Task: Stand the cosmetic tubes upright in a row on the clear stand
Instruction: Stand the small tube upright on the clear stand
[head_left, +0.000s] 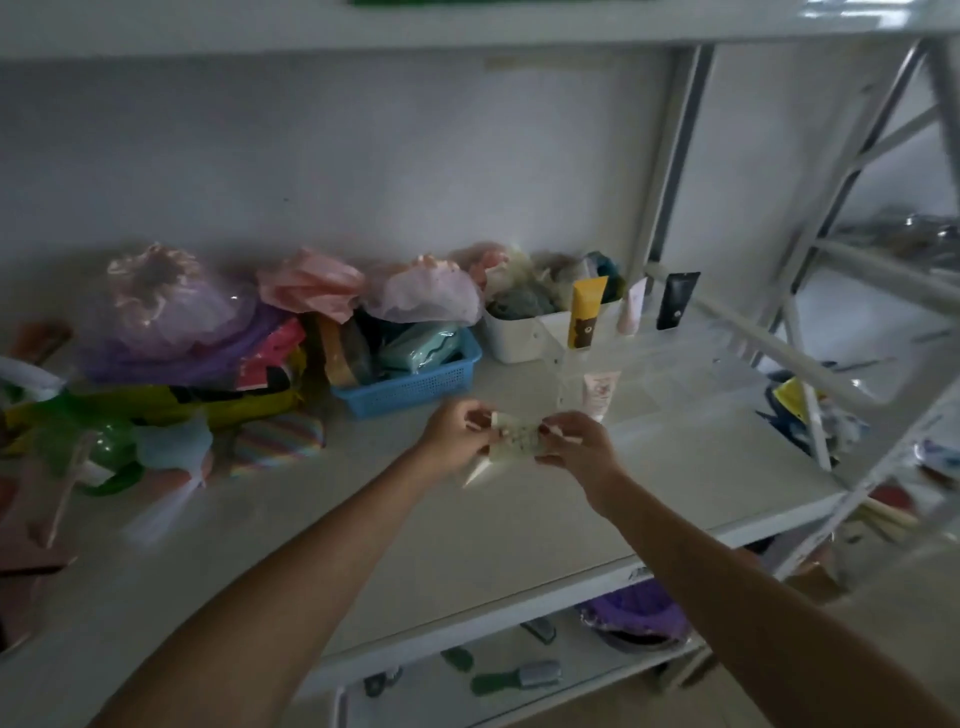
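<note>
Both hands, left hand (457, 431) and right hand (574, 447), pinch a pale tube (511, 441) lying crosswise, the clear stand (639, 358) just beyond the right one

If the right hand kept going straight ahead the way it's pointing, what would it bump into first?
Probably the small pink tube standing on the low step of the clear stand, just beyond the right hand. Depth is hard to judge, so it might touch the stand's front edge first.
</note>
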